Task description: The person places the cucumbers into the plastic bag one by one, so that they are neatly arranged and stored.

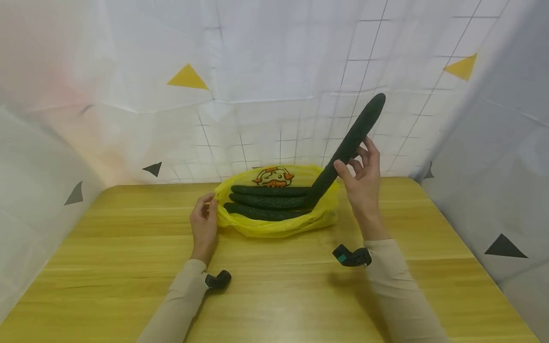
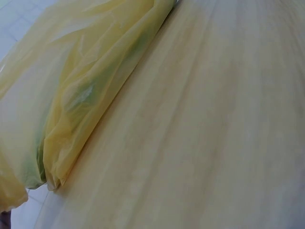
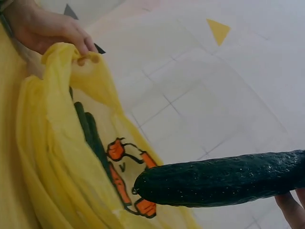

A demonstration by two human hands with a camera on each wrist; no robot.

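Note:
A long dark green cucumber (image 1: 359,128) is gripped in my right hand (image 1: 363,183), thumb on one side and fingers on the other. It slants up to the right, and its lower end overlaps the right part of the bag's mouth in the head view. The yellow plastic bag (image 1: 274,230) lies on its side with three cucumbers (image 1: 270,202) visible inside. My left hand (image 1: 203,226) pinches the bag's left rim, as the right wrist view also shows. In the left wrist view only the crumpled bag (image 2: 90,95) fills the upper left; a green shape shows through it.
The bag rests near the back edge of a wooden table (image 1: 274,295). Behind it hangs a white sheet (image 1: 274,57) with grid lines and triangles, with more sheeting at both sides. An orange and black cartoon print (image 1: 274,176) marks the bag's inner back wall.

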